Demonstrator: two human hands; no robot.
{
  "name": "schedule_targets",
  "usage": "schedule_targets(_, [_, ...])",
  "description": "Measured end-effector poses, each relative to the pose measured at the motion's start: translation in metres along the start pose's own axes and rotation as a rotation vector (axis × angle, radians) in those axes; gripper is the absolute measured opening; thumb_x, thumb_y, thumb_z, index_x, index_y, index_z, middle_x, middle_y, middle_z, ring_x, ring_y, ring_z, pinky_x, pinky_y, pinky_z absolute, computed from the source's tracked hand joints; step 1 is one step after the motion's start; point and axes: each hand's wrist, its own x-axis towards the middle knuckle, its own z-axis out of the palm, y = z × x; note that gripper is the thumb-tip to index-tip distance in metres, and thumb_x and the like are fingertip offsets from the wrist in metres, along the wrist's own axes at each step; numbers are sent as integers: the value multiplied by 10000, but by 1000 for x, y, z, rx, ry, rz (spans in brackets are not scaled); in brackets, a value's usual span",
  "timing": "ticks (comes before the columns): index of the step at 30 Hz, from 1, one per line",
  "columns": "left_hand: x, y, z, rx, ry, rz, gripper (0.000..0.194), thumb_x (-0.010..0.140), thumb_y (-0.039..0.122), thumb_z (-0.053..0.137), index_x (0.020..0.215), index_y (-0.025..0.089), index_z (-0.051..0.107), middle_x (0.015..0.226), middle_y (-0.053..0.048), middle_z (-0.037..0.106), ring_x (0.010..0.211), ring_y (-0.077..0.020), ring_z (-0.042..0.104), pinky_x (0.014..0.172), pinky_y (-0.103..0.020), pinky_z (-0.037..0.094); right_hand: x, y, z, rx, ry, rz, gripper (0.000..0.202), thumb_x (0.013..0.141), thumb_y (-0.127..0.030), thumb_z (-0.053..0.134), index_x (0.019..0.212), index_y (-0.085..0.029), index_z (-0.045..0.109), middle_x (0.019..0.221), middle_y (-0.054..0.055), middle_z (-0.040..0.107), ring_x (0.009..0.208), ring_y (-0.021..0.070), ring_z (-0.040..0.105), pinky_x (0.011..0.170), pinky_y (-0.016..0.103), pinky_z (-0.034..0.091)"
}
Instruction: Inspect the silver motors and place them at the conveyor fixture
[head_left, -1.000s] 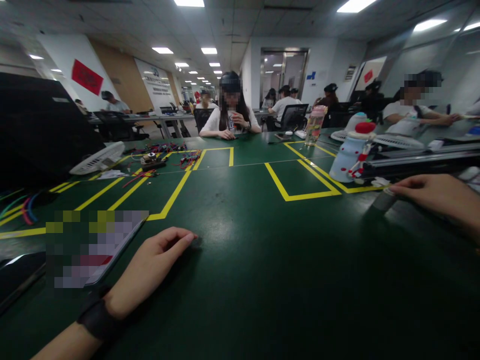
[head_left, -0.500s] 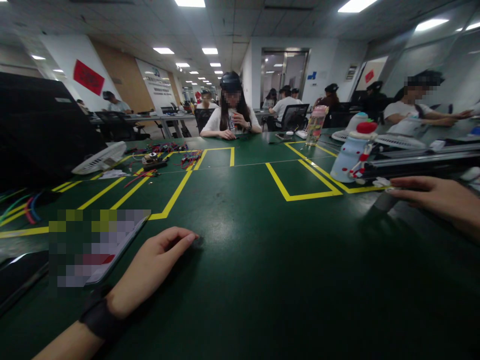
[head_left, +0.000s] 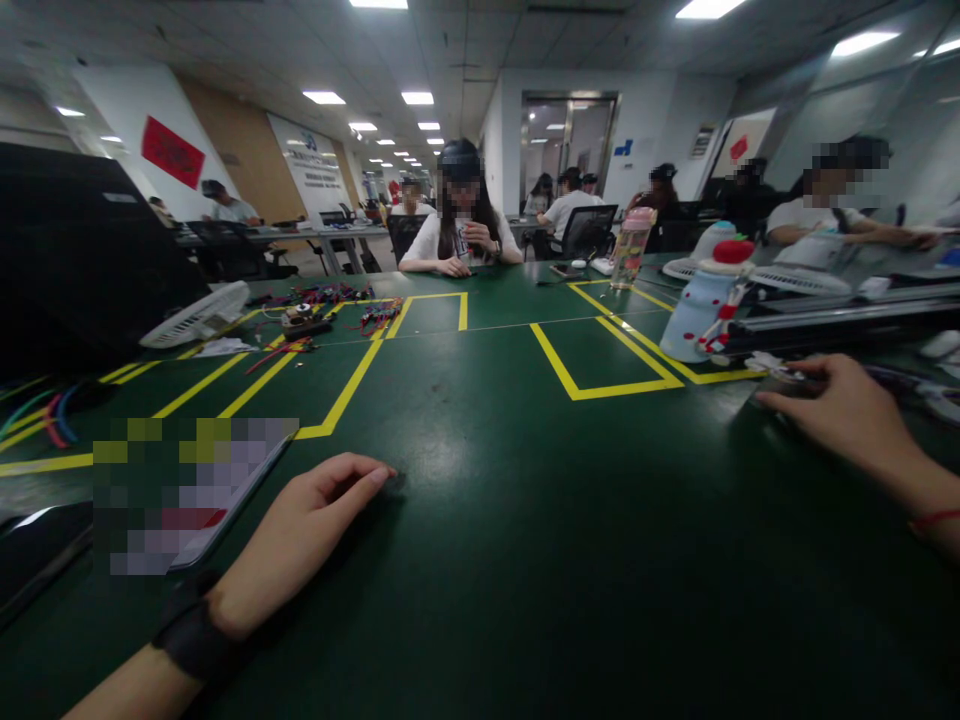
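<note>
My left hand (head_left: 322, 510), with a black band at the wrist, rests on the green table (head_left: 480, 560). Its thumb and forefinger pinch something small and dark that I cannot make out. Over at the right, my right hand (head_left: 847, 400) is low above the table, its thumb and forefinger apart beside a small tangle of pale items (head_left: 772, 366). No held object shows between those fingers. A light blue bottle (head_left: 694, 310) with a red top stands just behind the pale items.
Left of my left hand lies a flat pale item (head_left: 232, 500), partly blurred. Wires (head_left: 300, 345), a white fan (head_left: 196, 315) and a black box (head_left: 82, 260) are farther left. A pink-lidded bottle (head_left: 632, 250) and a seated person (head_left: 461, 225) are across the table.
My right hand has moved slightly left, its thumb now lower and farther from the forefinger, and a red wrist cord has come into view. My left hand has hardly moved.
</note>
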Motion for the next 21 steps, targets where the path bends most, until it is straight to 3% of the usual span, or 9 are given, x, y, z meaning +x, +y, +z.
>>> schedule_targets(4, [-2, 1, -1, -8, 1, 1, 343, 836, 539, 526, 937, 251, 681, 945, -14, 705, 882, -232, 619, 747, -305, 433, -7, -10, 4, 22, 95, -107, 548, 698, -428, 635, 1135, -108, 552, 1102, 197, 595, 950, 284, 577, 787, 366, 438])
schedule_targets(8, [-1, 10, 2, -6, -19, 29, 343, 821, 529, 544, 938, 241, 687, 878, -15, 706, 834, -232, 627, 705, -304, 449, -40, -60, 2, 257, 137, -323, 477, 740, -362, 643, 1162, -168, 534, 1178, 122, 582, 1053, 226, 571, 913, 331, 455])
schedule_targets(11, [3, 30, 13, -3, -78, 104, 340, 837, 509, 527, 984, 240, 675, 892, -19, 704, 821, -227, 630, 709, -315, 463, -86, -122, 2, 635, -127, -585, 411, 761, -318, 648, 1138, -204, 530, 1184, 90, 571, 1038, 198, 588, 879, 344, 515])
schedule_targets(13, [5, 47, 25, 6, -103, 188, 318, 861, 478, 505, 998, 243, 670, 931, -23, 703, 852, -226, 628, 743, -326, 468, -117, -163, 4, 790, -353, -759, 368, 767, -265, 644, 1114, -226, 529, 1191, 72, 559, 1059, 181, 577, 865, 333, 530])
schedule_targets(15, [6, 62, 35, -2, -99, 272, 287, 882, 433, 491, 996, 242, 672, 959, -22, 702, 858, -214, 623, 750, -322, 466, -141, -195, 8, 874, -498, -876, 342, 757, -205, 640, 1079, -231, 529, 1173, 54, 561, 1052, 162, 571, 854, 316, 529])
schedule_targets(18, [5, 72, 46, -40, -93, 328, 255, 905, 380, 477, 1001, 238, 668, 956, -17, 697, 811, -186, 617, 704, -299, 460, -160, -219, 18, 900, -616, -927, 319, 741, -152, 626, 1036, -224, 527, 1102, 36, 576, 983, 141, 575, 831, 307, 517])
schedule_targets(21, [2, 71, 49, -64, -92, 359, 234, 917, 342, 474, 1011, 244, 664, 959, -13, 689, 831, -176, 612, 725, -297, 461, -166, -221, 28, 933, -670, -846, 416, 734, -158, 639, 1111, -233, 480, 1092, 39, 574, 963, 139, 578, 844, 323, 507])
